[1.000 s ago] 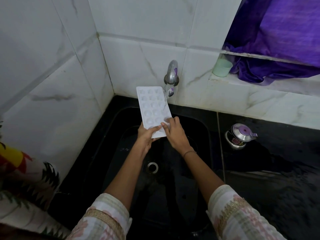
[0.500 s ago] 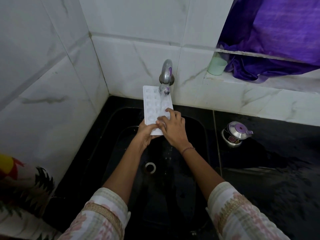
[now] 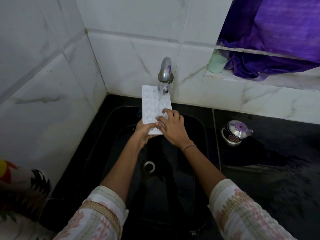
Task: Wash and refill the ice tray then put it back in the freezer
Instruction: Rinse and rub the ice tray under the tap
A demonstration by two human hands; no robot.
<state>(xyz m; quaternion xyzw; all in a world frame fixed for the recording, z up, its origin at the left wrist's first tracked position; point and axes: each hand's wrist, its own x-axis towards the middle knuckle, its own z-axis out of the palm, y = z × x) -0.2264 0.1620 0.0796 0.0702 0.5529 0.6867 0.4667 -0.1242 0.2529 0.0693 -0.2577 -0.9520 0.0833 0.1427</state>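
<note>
Noted at left: left hand (image 3: pixel 143 131) clamped on near short end of tray (image 3: pixel 153 103), thumb over the top face. Tray held above sink (image 3: pixel 194 135), long axis running away from the body, far end under tap (image 3: pixel 165 70), stream onto far-right cells; fill level not discernible. At right: right hand (image 3: pixel 174 131) on near-right cells, fingers (image 3: pixel 166 112) spread, bent, pressing, nothing clasped. Both hands equally near. Judged: washing under way, refill pending. Further right, cup (image 3: pixel 216 64) on ledge, contents unseen.

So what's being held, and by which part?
The ice tray, by its near end: the left hand grips it from beneath, thumb on top. The right hand only rests on its cells.
</note>
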